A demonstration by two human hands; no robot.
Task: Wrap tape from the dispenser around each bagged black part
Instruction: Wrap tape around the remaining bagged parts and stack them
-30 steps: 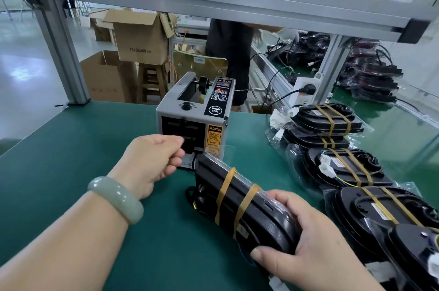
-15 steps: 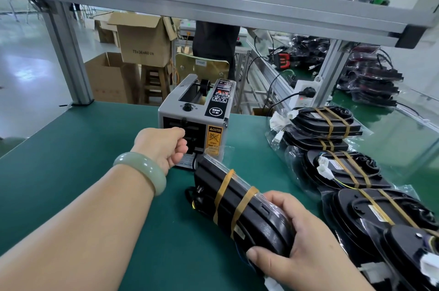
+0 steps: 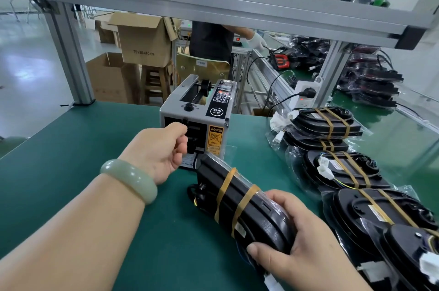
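Dispenser: the tape dispenser (image 3: 194,124) stands on the table (image 3: 59,160) straight ahead of you.
Left hand: your left hand (image 3: 159,150) sits at its front opening (touching or not, you cannot tell).
Held part: the bagged part (image 3: 244,203) reaches from your right hand (image 3: 301,243) to the dispenser's foot.
Right side: taped parts (image 3: 342,169) lie in a row, far to near.
Behind: cardboard boxes (image 3: 145,41) stand beyond the table's far edge, leftward.
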